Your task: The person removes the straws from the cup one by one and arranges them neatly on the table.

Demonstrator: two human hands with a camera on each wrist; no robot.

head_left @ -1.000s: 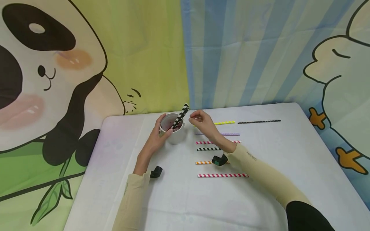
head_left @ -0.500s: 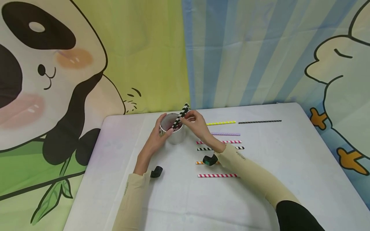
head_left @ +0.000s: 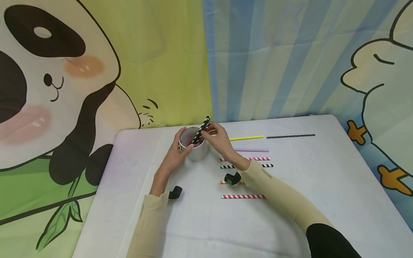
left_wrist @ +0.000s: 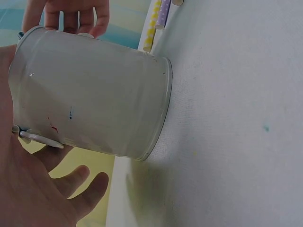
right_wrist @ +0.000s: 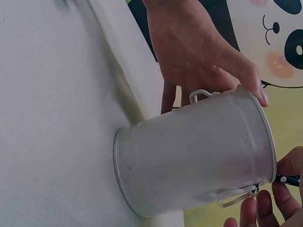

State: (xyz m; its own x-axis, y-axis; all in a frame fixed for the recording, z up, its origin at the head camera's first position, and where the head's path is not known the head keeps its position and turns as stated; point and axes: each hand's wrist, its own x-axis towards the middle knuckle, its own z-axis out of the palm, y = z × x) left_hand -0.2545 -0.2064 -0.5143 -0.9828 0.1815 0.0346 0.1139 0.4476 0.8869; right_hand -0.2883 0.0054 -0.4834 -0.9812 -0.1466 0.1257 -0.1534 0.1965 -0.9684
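Flecked white bucket [head_left: 198, 154], black-and-white straws [head_left: 204, 124] leaning out
Left grip [head_left: 175, 153] clasps the bucket; right grip [head_left: 220, 139] pinches the straws just above its rim.

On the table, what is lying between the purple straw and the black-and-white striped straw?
One red-striped straw, partly hidden by the right arm; the head view shows this.
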